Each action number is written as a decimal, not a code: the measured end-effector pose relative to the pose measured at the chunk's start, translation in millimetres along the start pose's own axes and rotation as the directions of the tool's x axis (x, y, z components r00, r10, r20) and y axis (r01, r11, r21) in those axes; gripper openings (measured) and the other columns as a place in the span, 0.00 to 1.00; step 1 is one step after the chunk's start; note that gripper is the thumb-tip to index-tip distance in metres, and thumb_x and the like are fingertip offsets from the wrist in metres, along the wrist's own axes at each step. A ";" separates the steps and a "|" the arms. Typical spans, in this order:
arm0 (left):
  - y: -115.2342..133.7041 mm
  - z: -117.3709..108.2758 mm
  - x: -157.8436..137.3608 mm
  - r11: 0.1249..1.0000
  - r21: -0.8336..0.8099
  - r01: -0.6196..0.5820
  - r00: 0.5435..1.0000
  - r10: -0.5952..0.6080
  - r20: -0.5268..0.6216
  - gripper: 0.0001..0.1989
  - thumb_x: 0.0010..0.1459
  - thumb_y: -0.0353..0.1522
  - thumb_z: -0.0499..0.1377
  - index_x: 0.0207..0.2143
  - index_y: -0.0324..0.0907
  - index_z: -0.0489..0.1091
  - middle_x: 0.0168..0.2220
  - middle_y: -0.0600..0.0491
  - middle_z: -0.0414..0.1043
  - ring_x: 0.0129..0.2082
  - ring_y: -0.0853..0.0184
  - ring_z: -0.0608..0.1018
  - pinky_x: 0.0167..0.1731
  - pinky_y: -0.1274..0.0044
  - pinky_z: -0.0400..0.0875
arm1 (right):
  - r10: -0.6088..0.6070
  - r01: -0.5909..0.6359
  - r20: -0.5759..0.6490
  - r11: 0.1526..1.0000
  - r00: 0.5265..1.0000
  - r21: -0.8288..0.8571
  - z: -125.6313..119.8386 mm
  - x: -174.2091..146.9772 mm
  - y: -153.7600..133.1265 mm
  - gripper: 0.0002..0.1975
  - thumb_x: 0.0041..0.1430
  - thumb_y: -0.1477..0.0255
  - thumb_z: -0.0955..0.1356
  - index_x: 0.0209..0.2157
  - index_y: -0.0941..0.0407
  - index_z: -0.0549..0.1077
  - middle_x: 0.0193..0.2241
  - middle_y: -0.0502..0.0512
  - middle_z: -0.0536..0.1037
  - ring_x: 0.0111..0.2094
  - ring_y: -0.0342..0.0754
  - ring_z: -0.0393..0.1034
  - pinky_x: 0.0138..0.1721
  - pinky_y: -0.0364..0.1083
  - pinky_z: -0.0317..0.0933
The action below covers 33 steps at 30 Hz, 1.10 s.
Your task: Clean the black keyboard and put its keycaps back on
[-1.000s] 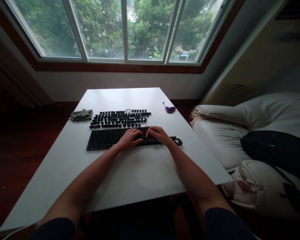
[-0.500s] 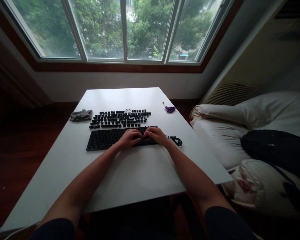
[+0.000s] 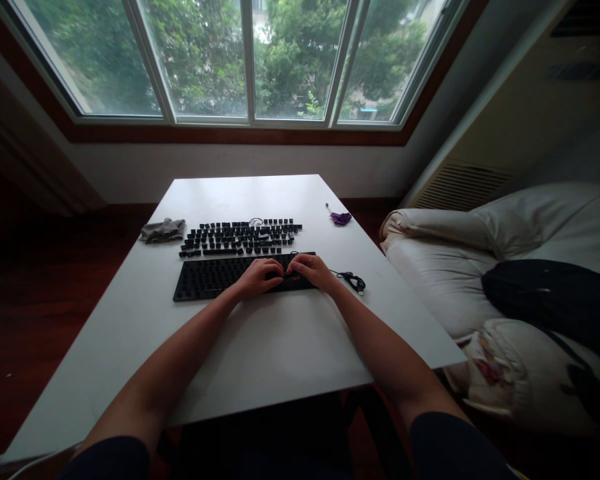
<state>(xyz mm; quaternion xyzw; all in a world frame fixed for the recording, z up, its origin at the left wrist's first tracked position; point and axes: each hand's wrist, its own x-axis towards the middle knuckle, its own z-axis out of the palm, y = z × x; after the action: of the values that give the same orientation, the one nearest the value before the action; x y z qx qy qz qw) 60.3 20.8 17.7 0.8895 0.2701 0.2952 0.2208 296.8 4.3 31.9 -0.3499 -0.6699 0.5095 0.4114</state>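
A black keyboard (image 3: pixel 205 277) with its keycaps off lies on the white table. Over its right half, my left hand (image 3: pixel 260 277) rests with fingers bent and closed. Facing it, my right hand (image 3: pixel 311 269) holds thumb and forefinger together in a pinch, low above the keyboard's right end. Whatever may be between the fingers of either hand is too small to make out. Just beyond the keyboard, loose black keycaps (image 3: pixel 225 235) sit in rows. A coiled black cable (image 3: pixel 353 280) lies to the right of my right hand.
On the table (image 3: pixel 275 353), a crumpled grey cloth (image 3: pixel 163 231) lies at the left edge. A small purple item (image 3: pixel 340 219) is near the right edge. To the right stands a pale sofa (image 3: pixel 430 267) with a dark bag (image 3: pixel 550 297) on it.
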 end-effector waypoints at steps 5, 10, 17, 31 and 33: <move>0.5 -0.1 0.0 1.000 0.004 0.006 1.000 -0.006 -0.003 0.07 0.63 0.36 0.61 0.39 0.44 0.78 0.45 0.49 0.79 0.45 0.62 0.79 0.51 0.69 0.68 | 0.004 -0.004 -0.011 1.000 1.000 0.010 1.7 0.0 -1.8 0.17 0.60 0.56 0.72 0.33 0.57 0.78 0.32 0.53 0.80 0.31 0.45 0.74 0.33 0.44 0.73; -1.5 1.3 0.1 1.000 0.002 0.001 1.000 -0.001 -0.002 0.05 0.63 0.35 0.62 0.38 0.44 0.77 0.45 0.50 0.79 0.44 0.62 0.79 0.50 0.70 0.69 | 0.004 -0.004 -0.014 1.000 1.000 0.008 2.8 0.1 0.0 0.17 0.60 0.56 0.72 0.32 0.56 0.78 0.32 0.53 0.80 0.31 0.45 0.74 0.33 0.44 0.73; -1.7 2.1 0.2 1.000 0.027 0.012 1.000 -0.013 0.006 0.07 0.62 0.36 0.62 0.36 0.44 0.77 0.45 0.50 0.78 0.44 0.62 0.79 0.50 0.69 0.69 | 0.006 -0.006 0.000 1.000 1.000 0.005 3.8 -0.1 3.6 0.17 0.61 0.56 0.71 0.33 0.56 0.78 0.32 0.53 0.80 0.33 0.47 0.75 0.34 0.45 0.73; -0.7 1.6 -1.3 0.999 0.038 0.019 1.000 -0.020 0.014 0.07 0.63 0.36 0.60 0.37 0.45 0.78 0.47 0.50 0.78 0.46 0.62 0.78 0.52 0.69 0.67 | 0.033 -0.033 0.007 0.999 0.999 0.016 7.2 -0.4 6.1 0.17 0.60 0.55 0.72 0.33 0.56 0.78 0.32 0.53 0.80 0.33 0.46 0.74 0.36 0.45 0.72; -1.3 2.0 -1.8 0.999 0.041 0.021 1.000 -0.022 0.014 0.07 0.63 0.36 0.61 0.38 0.45 0.78 0.47 0.50 0.78 0.47 0.61 0.78 0.52 0.68 0.67 | 0.035 -0.035 0.004 0.999 0.999 0.013 7.8 -0.5 5.0 0.17 0.60 0.55 0.72 0.33 0.56 0.78 0.32 0.53 0.80 0.33 0.46 0.74 0.36 0.45 0.72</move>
<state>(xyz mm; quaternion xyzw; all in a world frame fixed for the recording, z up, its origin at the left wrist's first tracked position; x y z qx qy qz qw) 59.9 20.3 14.8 0.8929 0.2841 0.2808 0.2075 290.2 2.0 25.9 -0.3577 -0.6611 0.5217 0.4036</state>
